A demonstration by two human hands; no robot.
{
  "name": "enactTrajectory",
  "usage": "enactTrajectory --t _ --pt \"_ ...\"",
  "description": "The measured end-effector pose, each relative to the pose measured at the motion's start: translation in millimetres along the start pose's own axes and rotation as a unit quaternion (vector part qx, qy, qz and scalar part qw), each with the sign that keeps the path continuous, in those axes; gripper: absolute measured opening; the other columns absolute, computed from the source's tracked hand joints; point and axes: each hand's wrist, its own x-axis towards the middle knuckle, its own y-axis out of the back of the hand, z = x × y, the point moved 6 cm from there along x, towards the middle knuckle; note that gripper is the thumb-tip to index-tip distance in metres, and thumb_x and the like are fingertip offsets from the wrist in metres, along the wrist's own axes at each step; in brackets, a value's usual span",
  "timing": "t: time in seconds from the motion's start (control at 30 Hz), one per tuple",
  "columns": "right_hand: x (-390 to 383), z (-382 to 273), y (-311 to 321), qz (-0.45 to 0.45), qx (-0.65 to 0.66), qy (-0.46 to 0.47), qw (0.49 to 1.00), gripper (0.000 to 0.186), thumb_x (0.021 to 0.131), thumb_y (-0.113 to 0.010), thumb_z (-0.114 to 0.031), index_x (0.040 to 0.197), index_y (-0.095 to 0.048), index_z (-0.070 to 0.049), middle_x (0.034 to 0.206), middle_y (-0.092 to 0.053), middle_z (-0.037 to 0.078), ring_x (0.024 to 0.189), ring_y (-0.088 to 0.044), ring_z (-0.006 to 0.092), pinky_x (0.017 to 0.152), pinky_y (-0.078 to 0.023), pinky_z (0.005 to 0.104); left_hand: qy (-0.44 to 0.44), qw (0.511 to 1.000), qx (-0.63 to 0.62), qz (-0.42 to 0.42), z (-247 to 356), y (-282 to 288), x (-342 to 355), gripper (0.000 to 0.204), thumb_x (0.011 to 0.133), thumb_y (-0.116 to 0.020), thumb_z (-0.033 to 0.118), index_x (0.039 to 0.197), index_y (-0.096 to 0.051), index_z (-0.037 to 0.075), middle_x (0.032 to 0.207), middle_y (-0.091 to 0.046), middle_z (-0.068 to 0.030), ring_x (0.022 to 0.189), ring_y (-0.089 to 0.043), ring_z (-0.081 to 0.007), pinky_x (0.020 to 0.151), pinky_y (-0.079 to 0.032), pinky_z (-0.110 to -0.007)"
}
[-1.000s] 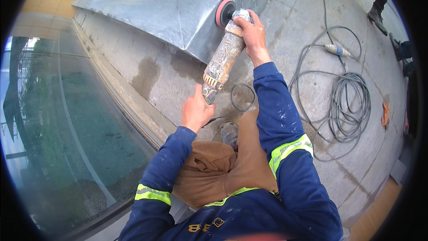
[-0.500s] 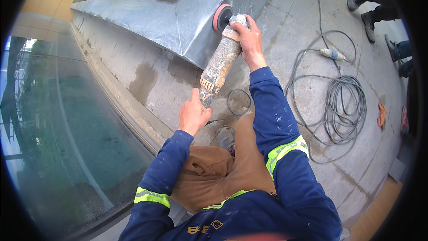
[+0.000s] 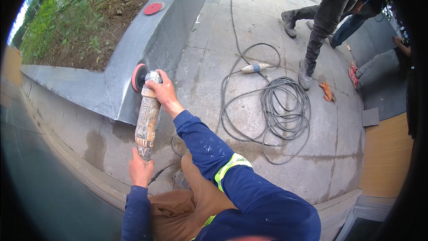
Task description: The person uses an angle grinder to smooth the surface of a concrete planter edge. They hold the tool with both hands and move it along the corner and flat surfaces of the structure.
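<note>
An angle grinder (image 3: 149, 118) with a worn, dust-caked body is held in both my hands. My right hand (image 3: 164, 91) wraps round its head end, while my left hand (image 3: 141, 168) closes on the rear handle. The grinder's round pink-edged polishing pad (image 3: 136, 77) stands on edge against the grey stone planter wall (image 3: 171, 24), near its corner. Whether the pad is spinning cannot be told. On top of the wall, farther along, a red disc (image 3: 153, 8) lies flat beside the soil.
A long grey cable (image 3: 285, 107) lies coiled on the paving to my right, with a connector plug (image 3: 254, 68). An orange glove-like item (image 3: 327, 91) lies beyond it. Other people's legs (image 3: 323, 27) are at the far right. Green plants (image 3: 67, 31) grow in the planter.
My view has turned to the right, so the grinder and wall appear farther left. More of the people at right shows, and the red disc has come into view. Both hands keep their grip.
</note>
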Motion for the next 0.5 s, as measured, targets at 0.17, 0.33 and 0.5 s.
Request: enactTrajectory --t 0.17,0.33,0.5 --pt "-5 -2 5 -0.028 -0.012 -0.032 0.999 0.076 0.082 -0.078 -0.020 0.148 -0.045 -0.004 0.125 -0.063 0.019 0.109 -0.065 0.0248 0.091 -0.054 0.0375 -0.005 1.000 0.003 -0.029 -6 -2 1 0.056 0.071 -0.073 0.011 0.121 -0.048 0.005 0.099 -0.066 -0.0298 0.098 -0.062 -0.0508 0.083 -0.049 -0.055" --pt "-10 -10 -5 -0.029 -0.058 -0.012 0.998 0.075 0.081 -0.080 -0.022 0.147 -0.046 -0.006 0.123 -0.064 0.019 0.108 -0.065 0.0260 0.092 -0.054 0.0381 0.016 1.000 -0.004 -0.010 -8 9 -10 0.055 0.071 -0.073 0.011 0.121 -0.048 0.005 0.097 -0.067 -0.0299 0.096 -0.063 -0.0517 0.081 -0.049 -0.056" --pt "-15 -23 -5 -0.016 0.003 -0.016 1.000 0.065 0.078 -0.079 -0.021 0.136 -0.054 -0.007 0.115 -0.069 0.018 0.102 -0.069 0.0271 0.087 -0.055 0.0382 0.017 0.999 0.031 -0.005 -9 9 -4 0.057 0.072 -0.073 0.013 0.121 -0.046 0.006 0.093 -0.069 -0.0293 0.093 -0.064 -0.0521 0.079 -0.050 -0.057"
